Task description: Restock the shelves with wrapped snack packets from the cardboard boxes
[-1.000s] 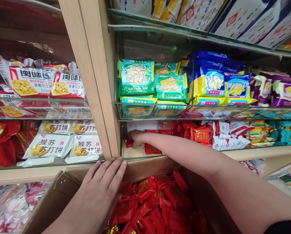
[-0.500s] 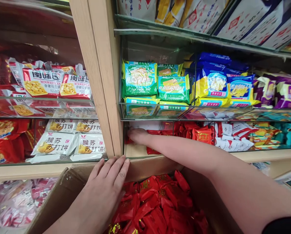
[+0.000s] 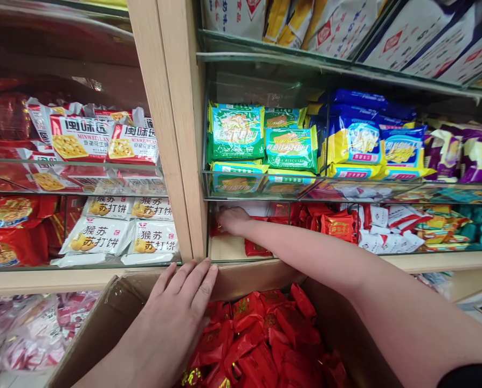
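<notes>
My left hand [image 3: 182, 304] lies with its fingers stretched over the far rim of a cardboard box [image 3: 241, 281], its fingertips by the shelf's front edge. Inside the box are several shiny red snack packets [image 3: 261, 334] with gold print. My right hand [image 3: 233, 220] reaches over the box into the left end of the lower shelf compartment. Its fingers are curled at a red snack packet [image 3: 217, 226] close to the side wall, and they partly hide it. Right beside the wrist, another red packet [image 3: 257, 245] rests on the wooden shelf board [image 3: 227, 250].
A wooden post [image 3: 180, 134] divides the shelving. Above my right arm, a glass shelf [image 3: 265, 180] holds green biscuit packs [image 3: 236, 132] and blue-yellow packs [image 3: 356, 134]. White cracker packs [image 3: 99, 237] sit left of the post. Bagged pink goods [image 3: 31, 334] lie lower left.
The view has shifted slightly, so the shelves appear a little further right. My right hand stays in the same compartment at the red packet; my left hand keeps its place on the box rim.
</notes>
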Demonstrator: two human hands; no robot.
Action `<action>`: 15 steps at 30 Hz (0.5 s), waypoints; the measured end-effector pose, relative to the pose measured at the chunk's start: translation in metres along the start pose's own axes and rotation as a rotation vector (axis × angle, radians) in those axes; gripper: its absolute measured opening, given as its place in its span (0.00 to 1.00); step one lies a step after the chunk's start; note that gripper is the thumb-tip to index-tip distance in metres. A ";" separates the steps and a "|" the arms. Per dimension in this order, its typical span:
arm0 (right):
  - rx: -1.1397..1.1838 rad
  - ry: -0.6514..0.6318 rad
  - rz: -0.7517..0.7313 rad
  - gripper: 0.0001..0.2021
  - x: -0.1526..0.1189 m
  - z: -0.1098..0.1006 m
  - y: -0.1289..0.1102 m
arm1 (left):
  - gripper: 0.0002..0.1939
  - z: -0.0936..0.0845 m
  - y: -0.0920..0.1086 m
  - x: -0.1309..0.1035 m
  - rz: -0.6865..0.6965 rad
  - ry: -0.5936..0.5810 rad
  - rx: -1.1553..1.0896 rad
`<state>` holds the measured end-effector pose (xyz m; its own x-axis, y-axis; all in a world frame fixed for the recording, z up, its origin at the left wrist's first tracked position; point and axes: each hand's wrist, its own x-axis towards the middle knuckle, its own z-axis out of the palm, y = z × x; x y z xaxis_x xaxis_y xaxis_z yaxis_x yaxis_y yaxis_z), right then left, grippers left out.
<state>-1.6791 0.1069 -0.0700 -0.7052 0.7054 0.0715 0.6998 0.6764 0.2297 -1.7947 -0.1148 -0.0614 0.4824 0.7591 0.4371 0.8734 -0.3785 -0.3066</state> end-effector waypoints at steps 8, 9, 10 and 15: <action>0.020 -0.060 0.019 0.19 -0.004 -0.006 0.003 | 0.23 0.005 -0.002 -0.004 0.030 -0.006 0.038; 0.023 -0.084 0.014 0.19 -0.004 -0.006 0.002 | 0.23 0.006 -0.002 -0.004 0.036 -0.008 0.037; 0.027 -0.116 0.007 0.19 -0.005 -0.006 0.002 | 0.24 0.007 -0.002 -0.004 0.037 -0.011 0.033; 0.057 -0.278 -0.067 0.20 -0.005 -0.003 -0.003 | 0.25 0.015 -0.003 -0.006 0.008 0.004 0.010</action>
<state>-1.6777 0.1003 -0.0682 -0.6978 0.6841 -0.2124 0.6633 0.7290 0.1691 -1.8014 -0.1102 -0.0757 0.4894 0.7542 0.4379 0.8689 -0.3792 -0.3181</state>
